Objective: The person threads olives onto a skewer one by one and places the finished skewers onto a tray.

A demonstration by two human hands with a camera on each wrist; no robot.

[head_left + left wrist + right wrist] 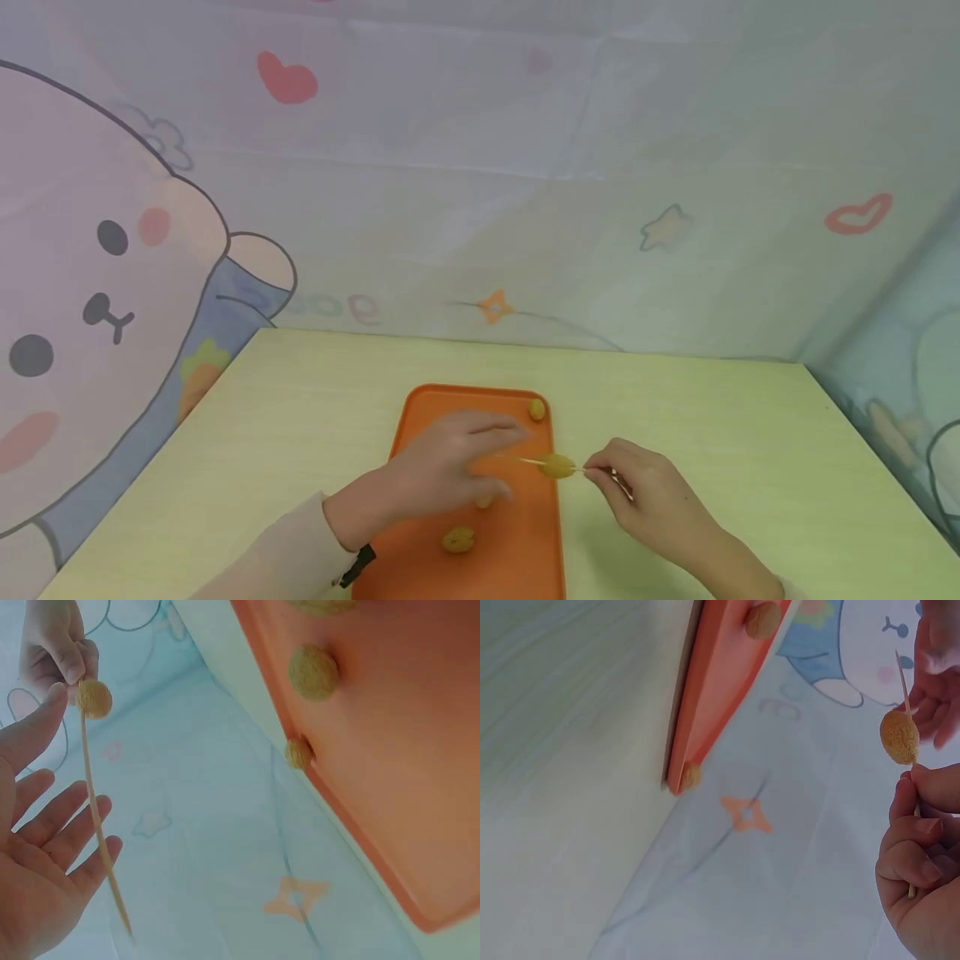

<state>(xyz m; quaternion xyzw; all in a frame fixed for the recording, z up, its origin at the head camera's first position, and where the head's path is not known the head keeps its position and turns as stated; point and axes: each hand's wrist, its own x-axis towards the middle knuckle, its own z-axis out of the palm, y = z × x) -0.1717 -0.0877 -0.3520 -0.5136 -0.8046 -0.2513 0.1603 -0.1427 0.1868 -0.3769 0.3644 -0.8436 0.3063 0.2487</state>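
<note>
My right hand (652,496) pinches a thin wooden skewer (97,814) near one end, between thumb and fingers. A yellow-brown wrinkled ball (557,467) is threaded on the skewer close to those fingertips. Beyond the ball, the bare, pointed length of the skewer sticks out to the left. My left hand (448,467), blurred in the head view, hovers over the orange tray (517,542) with its fingers spread. In the left wrist view its palm faces the skewer, fingers straight and nothing gripped.
Several similar balls lie on the tray, one (459,540) toward the front and another (537,409) in the far right corner; one (483,502) is partly behind the left hand. The pale table (697,417) extends to both sides. A printed cloth (465,108) hangs behind.
</note>
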